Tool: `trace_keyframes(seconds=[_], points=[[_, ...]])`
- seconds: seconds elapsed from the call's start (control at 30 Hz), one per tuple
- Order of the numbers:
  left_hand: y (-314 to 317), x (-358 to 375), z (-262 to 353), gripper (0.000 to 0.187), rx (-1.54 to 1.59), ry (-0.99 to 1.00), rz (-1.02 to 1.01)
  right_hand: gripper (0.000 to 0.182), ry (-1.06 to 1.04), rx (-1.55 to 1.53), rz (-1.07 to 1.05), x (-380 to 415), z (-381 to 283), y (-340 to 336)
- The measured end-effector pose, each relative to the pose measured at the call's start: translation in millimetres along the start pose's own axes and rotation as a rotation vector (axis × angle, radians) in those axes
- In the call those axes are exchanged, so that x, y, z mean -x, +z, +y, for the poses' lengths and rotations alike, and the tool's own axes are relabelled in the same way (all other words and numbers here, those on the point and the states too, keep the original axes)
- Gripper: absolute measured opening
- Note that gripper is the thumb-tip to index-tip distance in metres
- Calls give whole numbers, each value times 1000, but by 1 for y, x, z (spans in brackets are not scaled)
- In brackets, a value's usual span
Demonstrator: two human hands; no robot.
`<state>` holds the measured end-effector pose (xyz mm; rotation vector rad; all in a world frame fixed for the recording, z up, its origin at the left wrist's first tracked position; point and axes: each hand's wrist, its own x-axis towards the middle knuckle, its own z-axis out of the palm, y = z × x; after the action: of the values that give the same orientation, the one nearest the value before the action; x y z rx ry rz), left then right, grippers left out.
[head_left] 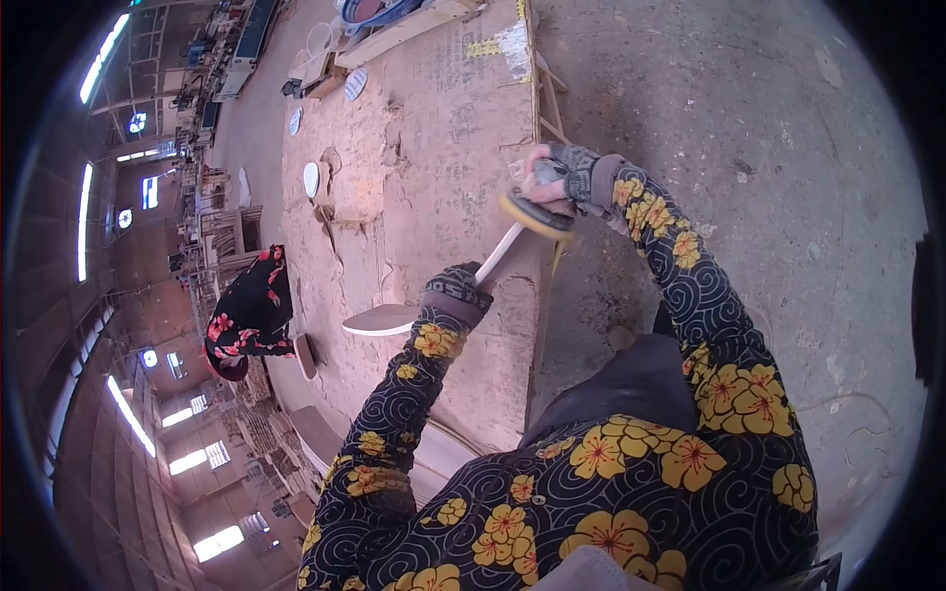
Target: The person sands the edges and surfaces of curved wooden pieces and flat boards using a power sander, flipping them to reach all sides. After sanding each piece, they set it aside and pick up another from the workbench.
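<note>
My left hand [457, 290], in a dark patterned fingerless glove, grips the middle of a thin, curved wooden piece [384, 320] with a pale edge. The piece slants over the worktable [434, 207], its broad end at lower left. In my right hand [564, 179], also gloved, is a round sander [537, 215] with a yellow-edged pad. The fingers wrap over its top, and the tilted pad overlaps the upper right end of the wooden piece near the table's right edge.
Round sanding discs [356, 85] lie toward the table's far end, near a blue basin [379, 12]. Another person [251, 317] in black with red flowers bends at the left, near stacked wood [251, 399]. A thin cord [849, 402] runs along the concrete floor at right.
</note>
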<state>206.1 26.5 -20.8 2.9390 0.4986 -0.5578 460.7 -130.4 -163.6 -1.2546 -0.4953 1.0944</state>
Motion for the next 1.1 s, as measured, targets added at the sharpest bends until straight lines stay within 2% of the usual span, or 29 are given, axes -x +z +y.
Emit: trace_keyframes(seconds=[0.17,0.27,0.37,0.47,0.53,0.63,0.73,0.83,0.93,1.03,1.1], points=[[-7,-2,5,40,10,3,8,46,65,-35,103,12,42,-1],[-9,-7,1,31,16,-9,-51,45,1,-13,181,30,26,10],[-6,-12,-4,32,-47,-8,-49,44,-137,112,277,42,-8,31],[-18,-11,4,34,-70,-24,-75,45,-402,706,289,67,-67,68],[-18,-14,0,35,-71,-21,-89,45,-498,1039,253,82,-98,94],[-9,-17,-9,37,-57,-1,-78,46,-646,1284,310,93,-107,103],[-14,-12,-3,37,-70,9,-37,46,-636,1085,470,81,-78,84],[-22,-12,2,45,-61,-25,-101,41,-241,178,532,57,-12,59],[-3,-15,-9,44,-81,6,-30,39,-77,-261,425,14,85,32],[-14,-11,0,44,-62,-32,-49,37,162,-52,416,15,75,17],[-17,-19,-2,44,-44,-18,-68,47,81,38,446,25,47,22]])
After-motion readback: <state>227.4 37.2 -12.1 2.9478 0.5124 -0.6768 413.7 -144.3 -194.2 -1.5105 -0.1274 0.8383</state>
